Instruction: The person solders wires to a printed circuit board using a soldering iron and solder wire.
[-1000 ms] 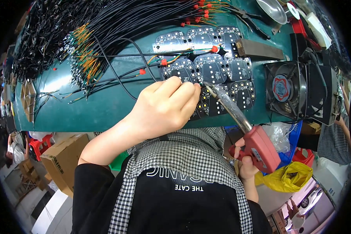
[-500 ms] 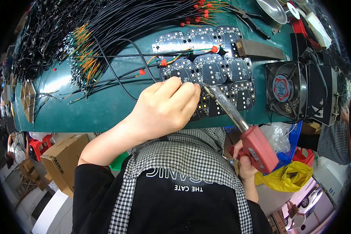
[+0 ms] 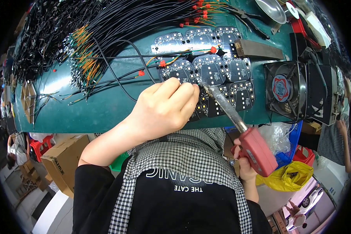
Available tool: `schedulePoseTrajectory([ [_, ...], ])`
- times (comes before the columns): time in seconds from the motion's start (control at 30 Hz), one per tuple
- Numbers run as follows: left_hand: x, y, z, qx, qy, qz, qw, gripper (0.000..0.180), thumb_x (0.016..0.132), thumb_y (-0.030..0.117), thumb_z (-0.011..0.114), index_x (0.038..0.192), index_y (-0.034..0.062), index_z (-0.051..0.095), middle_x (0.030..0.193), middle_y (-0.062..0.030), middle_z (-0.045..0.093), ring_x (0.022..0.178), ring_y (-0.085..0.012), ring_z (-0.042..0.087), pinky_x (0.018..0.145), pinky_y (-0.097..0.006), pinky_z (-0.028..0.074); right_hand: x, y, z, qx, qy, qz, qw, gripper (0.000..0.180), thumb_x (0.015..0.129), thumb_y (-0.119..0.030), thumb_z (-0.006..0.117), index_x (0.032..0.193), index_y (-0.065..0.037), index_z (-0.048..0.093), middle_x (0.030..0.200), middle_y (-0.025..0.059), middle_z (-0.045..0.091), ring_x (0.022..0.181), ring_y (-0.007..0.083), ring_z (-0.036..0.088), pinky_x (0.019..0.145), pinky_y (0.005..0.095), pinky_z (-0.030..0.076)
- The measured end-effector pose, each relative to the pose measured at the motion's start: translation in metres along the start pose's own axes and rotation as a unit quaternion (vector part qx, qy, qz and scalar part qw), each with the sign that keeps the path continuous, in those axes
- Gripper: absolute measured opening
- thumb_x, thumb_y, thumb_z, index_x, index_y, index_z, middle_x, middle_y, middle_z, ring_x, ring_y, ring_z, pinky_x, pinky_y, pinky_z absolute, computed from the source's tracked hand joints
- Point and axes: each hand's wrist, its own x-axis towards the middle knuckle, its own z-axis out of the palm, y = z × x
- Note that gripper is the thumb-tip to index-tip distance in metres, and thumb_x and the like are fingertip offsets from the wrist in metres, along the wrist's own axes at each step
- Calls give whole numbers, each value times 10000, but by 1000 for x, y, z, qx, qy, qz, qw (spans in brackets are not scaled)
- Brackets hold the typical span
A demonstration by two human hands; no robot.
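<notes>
My left hand [image 3: 165, 103] is closed in a pinch over the panel of black circuit boards [image 3: 210, 72], its fingertips at the middle boards. A black cable [image 3: 138, 48] curves from the pile and disappears under this hand; the pinched end is hidden. In my right hand [image 3: 245, 165] is a red-handled soldering gun [image 3: 257, 152], gripped by its handle below the table edge. Its long metal barrel slants up and left, with the tip beside my left fingertips, over the boards. Cables with red blobs [image 3: 162, 63] lie across the upper boards.
A metal bar [image 3: 259, 50] rests on the panel's right edge, left of a black fan [image 3: 282, 89]. Pliers [image 3: 249, 19] lie at the back. Piled black cables [image 3: 117, 23] cover the far left of the green table [image 3: 50, 115]. A blue crate and yellow bag stand below right.
The soldering gun's handle and my right hand have dipped slightly, while the tip stays near my left fingertips. My left hand holds nearly the same place.
</notes>
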Motion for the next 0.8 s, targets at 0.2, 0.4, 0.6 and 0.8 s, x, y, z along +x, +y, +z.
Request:
schedulePoseTrajectory([
  [0.2, 1, 1, -3, 1, -11, -6, 1000, 301, 581, 47, 610, 874, -16, 640, 713, -29, 493, 610, -141, 518, 469, -242, 408, 8, -14, 3, 48, -44, 6, 998, 694, 804, -444, 630, 1235, 37, 374, 1088, 198, 520, 598, 150, 482, 529, 255, 404],
  [0.4, 1, -2, -2, -101, 4, -85, 991, 223, 619, 6, 648, 842, 5, 648, 740, -42, 550, 628, -158, 547, 504, -256, 433, 6, -16, 8, 77, -22, 3, 997, 693, 802, -439, 633, 1240, 31, 371, 1079, 203, 518, 623, 156, 487, 528, 256, 410],
  [0.6, 5, -3, 0, -228, 40, -243, 942, 177, 677, -43, 660, 842, 20, 661, 718, -52, 584, 606, -188, 562, 546, -264, 449, 10, -15, 7, 45, -38, 18, 998, 703, 794, -445, 644, 1232, 39, 383, 1072, 196, 523, 633, 149, 491, 524, 254, 412],
  [0.8, 2, -5, 3, -200, 48, -196, 959, 183, 666, -35, 666, 841, 18, 662, 739, -59, 599, 639, -189, 583, 554, -275, 454, 18, -18, 15, 99, 9, 39, 994, 750, 682, -336, 784, 1173, 110, 432, 895, 120, 620, 620, 96, 559, 559, 198, 458],
])
